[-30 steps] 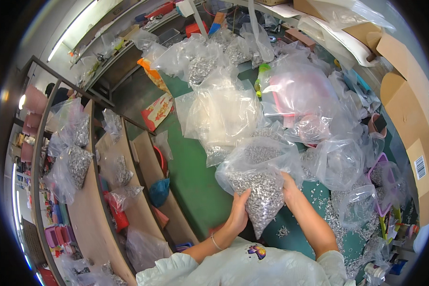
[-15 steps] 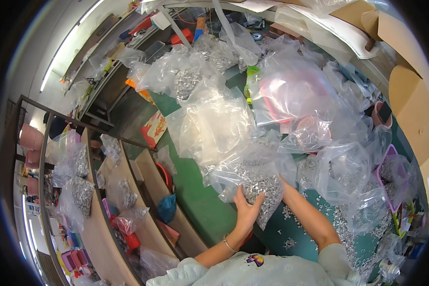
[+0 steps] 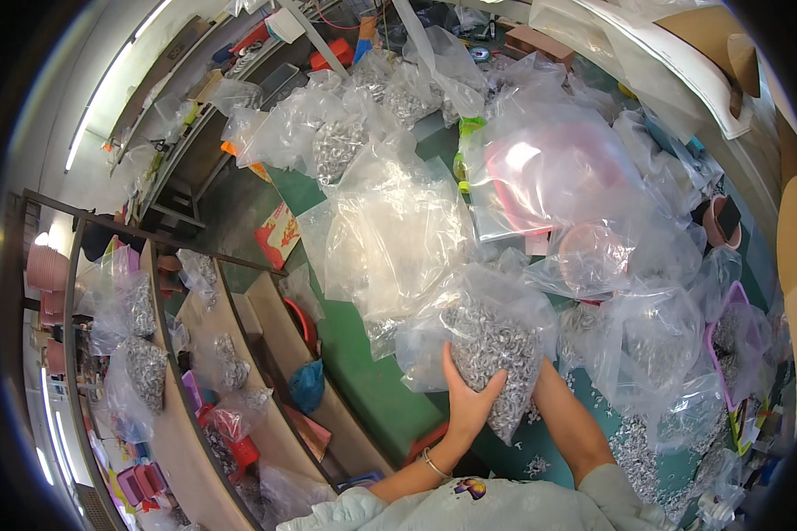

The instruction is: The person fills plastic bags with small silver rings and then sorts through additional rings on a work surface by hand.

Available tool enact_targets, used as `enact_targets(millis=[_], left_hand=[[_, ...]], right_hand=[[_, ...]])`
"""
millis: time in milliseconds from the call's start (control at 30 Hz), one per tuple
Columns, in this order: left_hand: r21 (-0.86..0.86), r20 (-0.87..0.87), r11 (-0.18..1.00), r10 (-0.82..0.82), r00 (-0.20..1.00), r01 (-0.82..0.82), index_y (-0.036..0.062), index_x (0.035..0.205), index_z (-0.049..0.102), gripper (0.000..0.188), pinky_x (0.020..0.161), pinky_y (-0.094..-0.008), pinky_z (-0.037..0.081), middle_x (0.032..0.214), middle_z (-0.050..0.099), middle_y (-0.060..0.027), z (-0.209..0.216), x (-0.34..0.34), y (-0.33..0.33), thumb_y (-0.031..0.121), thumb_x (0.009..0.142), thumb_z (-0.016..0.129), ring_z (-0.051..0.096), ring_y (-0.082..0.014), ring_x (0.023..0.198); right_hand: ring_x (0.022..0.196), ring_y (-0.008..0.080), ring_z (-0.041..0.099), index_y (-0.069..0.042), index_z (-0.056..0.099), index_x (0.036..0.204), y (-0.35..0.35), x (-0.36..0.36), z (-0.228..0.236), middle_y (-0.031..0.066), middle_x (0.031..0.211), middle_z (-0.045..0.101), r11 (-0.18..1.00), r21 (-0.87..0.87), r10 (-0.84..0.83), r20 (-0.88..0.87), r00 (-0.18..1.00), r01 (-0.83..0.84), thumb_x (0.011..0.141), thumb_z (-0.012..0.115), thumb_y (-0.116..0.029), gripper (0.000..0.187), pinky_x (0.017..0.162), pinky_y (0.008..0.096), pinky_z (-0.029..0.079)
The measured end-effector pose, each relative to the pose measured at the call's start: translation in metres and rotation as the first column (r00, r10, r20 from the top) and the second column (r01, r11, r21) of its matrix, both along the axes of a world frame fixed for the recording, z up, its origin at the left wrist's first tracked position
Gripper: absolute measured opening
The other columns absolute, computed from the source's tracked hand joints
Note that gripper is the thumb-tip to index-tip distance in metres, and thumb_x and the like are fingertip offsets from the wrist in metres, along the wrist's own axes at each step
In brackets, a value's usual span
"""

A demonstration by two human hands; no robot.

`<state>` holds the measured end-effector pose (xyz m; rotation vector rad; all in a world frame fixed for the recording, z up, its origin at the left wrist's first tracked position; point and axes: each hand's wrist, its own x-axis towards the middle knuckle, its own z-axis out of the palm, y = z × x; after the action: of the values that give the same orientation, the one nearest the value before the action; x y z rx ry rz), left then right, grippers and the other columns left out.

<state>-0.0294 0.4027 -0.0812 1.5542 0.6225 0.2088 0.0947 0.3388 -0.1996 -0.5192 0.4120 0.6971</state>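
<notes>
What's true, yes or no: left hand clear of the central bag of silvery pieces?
No, the left hand holds the bag of silvery pieces, thumb against its plastic.

Left forearm [image 3: 407,480] angles up-right near the table's [image 3: 509,457] near edge; left hand [image 3: 472,400] cupped in a hold, thumb spread from fingers. Right forearm [image 3: 574,435] slants up-left; right hand [image 3: 547,379] mostly hidden, fingers unseen.

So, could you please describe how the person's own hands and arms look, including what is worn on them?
The left hand wears no glove; a thin, pale bracelet circles its wrist. The right hand is mostly hidden, with no glove visible. The left sleeve and right sleeve are pale and short.
</notes>
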Motion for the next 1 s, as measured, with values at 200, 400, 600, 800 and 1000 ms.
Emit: enact_targets(millis=[200,400,600,800,1000], left_hand=[[-0.357,0.019,0.933,0.058,0.998,-0.047,-0.0036,0.145,0.019,0.090,0.105,-0.0366,0.033,0.143,0.032,-0.0190,-0.021,0.016,0.018,0.014,0.078,0.075,0.040,-0.0264,0.125],[-0.475,-0.050,0.856,0.205,0.978,-0.204,-0.0018,0.146,0.018,0.088,0.101,-0.0345,0.039,0.137,0.039,-0.0191,-0.034,0.030,0.022,0.010,0.079,0.074,0.045,-0.0251,0.120],[-0.239,-0.134,0.934,0.238,0.962,-0.264,-0.0026,0.146,0.020,0.093,0.104,-0.0376,0.035,0.140,0.034,-0.0227,-0.063,0.043,0.019,0.014,0.075,0.077,0.041,-0.0300,0.125],[0.144,-0.172,0.987,-0.040,0.984,0.065,-0.0044,0.143,0.023,0.087,0.110,-0.0433,0.026,0.142,0.028,-0.0304,-0.083,0.033,0.022,0.021,0.077,0.074,0.031,-0.0404,0.132],[0.487,0.026,0.868,-0.129,0.991,0.100,-0.0084,0.129,0.042,0.063,0.102,-0.0443,0.035,0.123,0.047,-0.0328,-0.078,0.089,0.044,0.023,0.081,0.069,0.044,-0.0441,0.118]], right_hand=[[0.084,0.0235,0.066,-0.001,0.060,0.110,0.002,0.007,0.007,0.0128,0.101,0.065,0.995,0.013,-0.095,0.032,0.995,0.095,0.096,0.046,-0.028,0.034,0.072,0.0334,0.057],[0.097,0.0227,0.062,-0.001,0.056,0.119,-0.020,0.006,-0.027,0.0115,0.111,0.063,0.908,-0.397,-0.055,0.209,0.976,0.136,0.096,0.049,-0.023,0.033,0.083,0.0349,0.052],[0.124,0.0221,0.044,-0.002,0.049,0.130,-0.016,-0.009,-0.010,0.0115,0.133,0.050,0.622,-0.741,0.188,0.455,0.871,0.253,0.094,0.054,-0.021,0.041,0.105,0.0331,0.032],[0.132,0.0240,0.034,-0.002,0.032,0.143,-0.023,-0.049,0.041,0.0150,0.144,0.036,0.623,-0.743,0.086,0.376,0.923,0.245,0.093,0.058,-0.021,0.059,0.111,0.0338,0.023],[0.111,0.0300,0.057,0.000,0.012,0.146,-0.040,-0.087,0.074,0.0223,0.141,0.036,0.795,-0.599,0.200,0.107,0.974,-0.098,0.087,0.068,-0.023,0.085,0.085,0.0356,0.051]])
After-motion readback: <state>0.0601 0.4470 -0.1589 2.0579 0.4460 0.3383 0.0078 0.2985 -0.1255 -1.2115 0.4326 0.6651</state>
